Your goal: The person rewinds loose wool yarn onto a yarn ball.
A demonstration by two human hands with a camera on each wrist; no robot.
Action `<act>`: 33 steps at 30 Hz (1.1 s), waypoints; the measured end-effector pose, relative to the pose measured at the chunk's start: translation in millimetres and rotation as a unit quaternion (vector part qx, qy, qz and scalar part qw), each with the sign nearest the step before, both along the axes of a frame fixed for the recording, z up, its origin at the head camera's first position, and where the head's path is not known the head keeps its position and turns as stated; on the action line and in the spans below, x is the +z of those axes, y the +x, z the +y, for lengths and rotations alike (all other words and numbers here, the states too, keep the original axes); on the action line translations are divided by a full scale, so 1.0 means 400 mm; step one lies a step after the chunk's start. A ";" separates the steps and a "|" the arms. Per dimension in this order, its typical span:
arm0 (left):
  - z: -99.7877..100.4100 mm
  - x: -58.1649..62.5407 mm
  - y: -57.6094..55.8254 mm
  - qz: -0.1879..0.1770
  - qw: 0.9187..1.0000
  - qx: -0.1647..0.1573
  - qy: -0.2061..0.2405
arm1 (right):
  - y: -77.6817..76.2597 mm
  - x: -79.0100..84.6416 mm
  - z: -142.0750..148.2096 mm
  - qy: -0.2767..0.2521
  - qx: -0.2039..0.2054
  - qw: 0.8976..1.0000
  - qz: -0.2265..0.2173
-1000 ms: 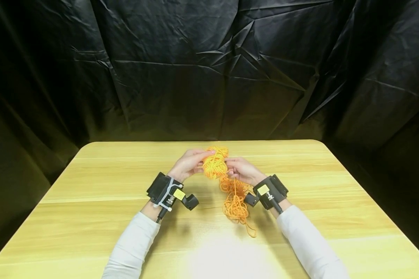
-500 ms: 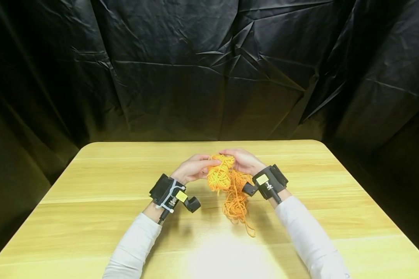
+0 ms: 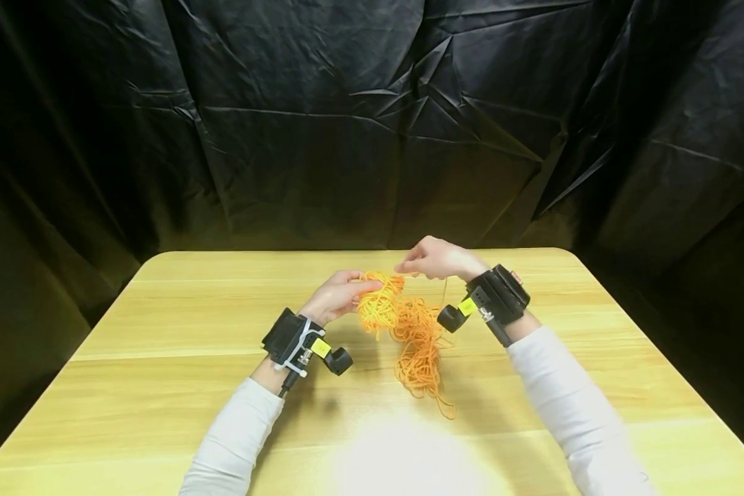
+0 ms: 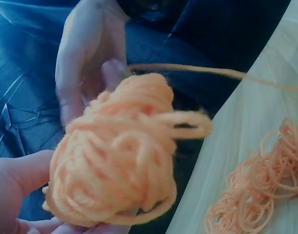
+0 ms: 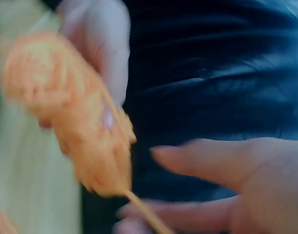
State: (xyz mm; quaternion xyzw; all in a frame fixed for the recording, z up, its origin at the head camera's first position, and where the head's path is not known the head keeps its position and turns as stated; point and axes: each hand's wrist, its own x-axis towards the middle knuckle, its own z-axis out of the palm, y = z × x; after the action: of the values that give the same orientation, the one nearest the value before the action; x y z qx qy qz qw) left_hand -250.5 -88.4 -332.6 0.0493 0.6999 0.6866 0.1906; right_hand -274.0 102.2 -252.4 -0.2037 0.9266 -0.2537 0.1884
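My left hand (image 3: pixel 333 297) grips a bundle of orange yarn (image 3: pixel 377 310), its thumb lying across the narrower upper part. A wound, rounded end and a loose loop of this bundle (image 4: pixel 114 161) fill the middle of the left wrist view. Beyond and to the right, my right hand (image 3: pixel 439 259) holds a single strand of yarn (image 4: pixel 188 68) drawn off the bundle. In the right wrist view the strand (image 5: pixel 146 210) runs across the fingers, with the thumb apart from them. From that hand the yarn drops to a tangled pile (image 3: pixel 420 358) on the table.
The wooden table (image 3: pixel 161 386) has rounded far corners, and a black sheet (image 3: pixel 285 138) hangs behind it. A loose yarn tail (image 3: pixel 448 410) trails from the pile toward the near edge. Each wrist carries a strapped-on camera.
My right hand has gone round the bundle's far side, then up and out to the right, drawing the strand. My left hand shifted slightly right with the bundle, then back left.
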 end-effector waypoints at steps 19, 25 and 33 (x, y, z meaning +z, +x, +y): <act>0.007 -0.006 0.001 0.018 0.999 -0.036 -0.023 | -0.033 0.046 0.002 -0.146 -0.098 0.984 0.022; 0.016 -0.006 0.000 0.015 0.999 -0.032 -0.027 | -0.035 0.030 -0.002 -0.235 -0.111 0.966 0.004; 0.022 -0.007 -0.013 0.006 0.998 0.044 -0.054 | 0.036 0.041 -0.004 -0.269 -0.070 0.959 0.050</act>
State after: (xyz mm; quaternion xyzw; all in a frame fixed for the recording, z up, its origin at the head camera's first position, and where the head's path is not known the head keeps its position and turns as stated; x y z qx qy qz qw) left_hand -255.5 -79.6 -335.5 0.0121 0.7384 0.6553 0.1587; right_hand -259.8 100.7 -236.2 -0.1942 0.8446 -0.4951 0.0616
